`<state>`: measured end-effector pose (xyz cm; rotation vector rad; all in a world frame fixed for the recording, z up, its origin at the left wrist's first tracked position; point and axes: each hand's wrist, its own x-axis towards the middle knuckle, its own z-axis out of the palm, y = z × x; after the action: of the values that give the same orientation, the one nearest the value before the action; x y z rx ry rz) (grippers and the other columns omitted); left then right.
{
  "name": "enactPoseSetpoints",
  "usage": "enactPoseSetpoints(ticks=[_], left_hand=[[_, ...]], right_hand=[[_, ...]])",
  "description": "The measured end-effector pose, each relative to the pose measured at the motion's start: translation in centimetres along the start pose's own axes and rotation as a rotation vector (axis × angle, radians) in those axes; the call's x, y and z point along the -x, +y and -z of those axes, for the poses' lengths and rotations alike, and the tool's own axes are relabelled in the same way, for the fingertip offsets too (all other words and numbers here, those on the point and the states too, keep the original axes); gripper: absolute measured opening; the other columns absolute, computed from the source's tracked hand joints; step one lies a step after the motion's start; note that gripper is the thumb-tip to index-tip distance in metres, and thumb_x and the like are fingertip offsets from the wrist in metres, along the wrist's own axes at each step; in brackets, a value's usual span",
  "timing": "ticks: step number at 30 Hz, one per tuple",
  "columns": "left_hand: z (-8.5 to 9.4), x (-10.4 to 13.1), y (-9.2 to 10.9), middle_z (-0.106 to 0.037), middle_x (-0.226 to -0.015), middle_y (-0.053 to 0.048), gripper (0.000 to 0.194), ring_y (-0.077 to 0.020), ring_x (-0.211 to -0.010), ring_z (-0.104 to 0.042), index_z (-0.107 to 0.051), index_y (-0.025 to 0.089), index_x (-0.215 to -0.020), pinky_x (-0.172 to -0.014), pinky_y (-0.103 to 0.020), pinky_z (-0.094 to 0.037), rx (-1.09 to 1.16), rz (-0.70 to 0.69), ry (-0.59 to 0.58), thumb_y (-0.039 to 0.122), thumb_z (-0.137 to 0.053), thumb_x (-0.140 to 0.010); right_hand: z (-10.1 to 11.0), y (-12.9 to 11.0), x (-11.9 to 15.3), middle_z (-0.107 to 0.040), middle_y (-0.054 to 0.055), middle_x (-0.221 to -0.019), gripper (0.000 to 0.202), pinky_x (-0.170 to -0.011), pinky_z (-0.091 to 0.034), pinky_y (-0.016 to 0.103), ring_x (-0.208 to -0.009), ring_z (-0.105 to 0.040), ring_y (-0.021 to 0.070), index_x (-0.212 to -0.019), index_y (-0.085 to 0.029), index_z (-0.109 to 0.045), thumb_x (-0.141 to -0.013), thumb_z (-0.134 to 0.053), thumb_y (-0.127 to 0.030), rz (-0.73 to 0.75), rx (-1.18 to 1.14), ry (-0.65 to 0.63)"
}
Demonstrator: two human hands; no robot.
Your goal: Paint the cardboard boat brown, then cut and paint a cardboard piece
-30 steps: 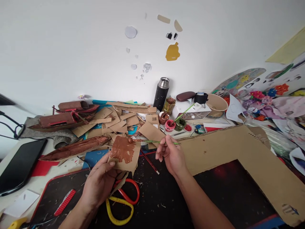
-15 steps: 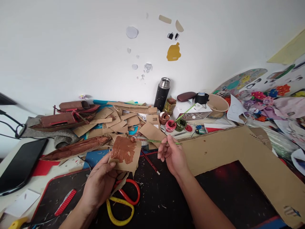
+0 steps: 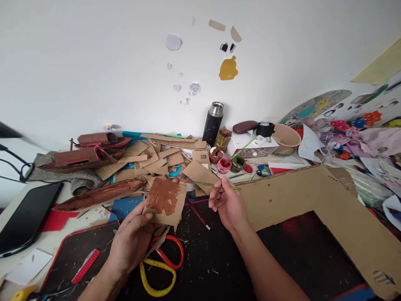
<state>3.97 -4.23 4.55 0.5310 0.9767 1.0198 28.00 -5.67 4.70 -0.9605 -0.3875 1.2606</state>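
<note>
My left hand [image 3: 133, 230] grips a cardboard piece [image 3: 166, 200] by its lower left side. Wet brown paint covers most of its face, while the right and lower edges show bare cardboard. Between the fingertips of my right hand [image 3: 228, 205] is a thin green paintbrush [image 3: 203, 184], its brown tip at the piece's upper right edge. Below my left hand lie scissors [image 3: 158, 276] with one red and one yellow handle loop; their blades are hidden. A jar of brown paint [image 3: 216, 154] and a jar of red paint [image 3: 224, 165] stand behind my right hand.
Brown-painted cardboard boats [image 3: 78, 156] and a long brown hull [image 3: 100, 194] lie at left, near a phone [image 3: 29, 217]. Cardboard scraps [image 3: 156, 159] cover the back. A black flask [image 3: 213, 123] stands by the wall. A large cardboard frame [image 3: 291, 188] lies at right.
My right hand has shifted slightly right with the paintbrush, and the brush tip has moved toward the cardboard's upper right edge. The left hand and the cardboard piece stay nearly still.
</note>
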Motion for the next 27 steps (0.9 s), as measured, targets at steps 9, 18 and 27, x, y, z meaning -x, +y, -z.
enactPoseSetpoints(ticks=[9, 18, 27], left_hand=[[0.32, -0.33, 0.01, -0.082, -0.114, -0.013, 0.045, -0.0329, -0.096, -0.077, -0.082, 0.02, -0.112, -0.082, -0.042, -0.066, 0.03, -0.037, -0.002, 0.027, -0.087, -0.067], [0.27, -0.41, 0.14, -0.082, -0.112, -0.012, 0.051, -0.0324, -0.097, -0.076, -0.08, 0.019, -0.115, -0.079, -0.038, -0.064, 0.026, -0.057, 0.04, 0.027, -0.087, -0.065], [0.18, -0.56, 0.47, -0.082, -0.113, -0.009, 0.045, -0.0281, -0.094, -0.075, -0.08, 0.021, -0.109, -0.076, -0.034, -0.063, 0.036, -0.086, 0.076, 0.025, -0.086, -0.065]], right_hand=[[0.12, -0.34, 0.2, -0.071, 0.0, -0.056, 0.05, -0.034, -0.042, 0.017, -0.039, -0.064, 0.0137, -0.078, -0.019, -0.067, -0.079, -0.089, -0.063, 0.034, 0.047, -0.049], [-0.19, -0.2, 0.43, -0.071, 0.001, -0.057, 0.049, -0.033, -0.042, 0.018, -0.039, -0.064, 0.0143, -0.078, -0.018, -0.068, -0.083, -0.086, -0.064, 0.058, 0.07, -0.062], [0.3, -0.74, 0.48, -0.07, 0.0, -0.056, 0.049, -0.034, -0.042, 0.018, -0.04, -0.065, 0.0149, -0.077, -0.019, -0.067, -0.081, -0.087, -0.063, 0.094, 0.074, -0.036]])
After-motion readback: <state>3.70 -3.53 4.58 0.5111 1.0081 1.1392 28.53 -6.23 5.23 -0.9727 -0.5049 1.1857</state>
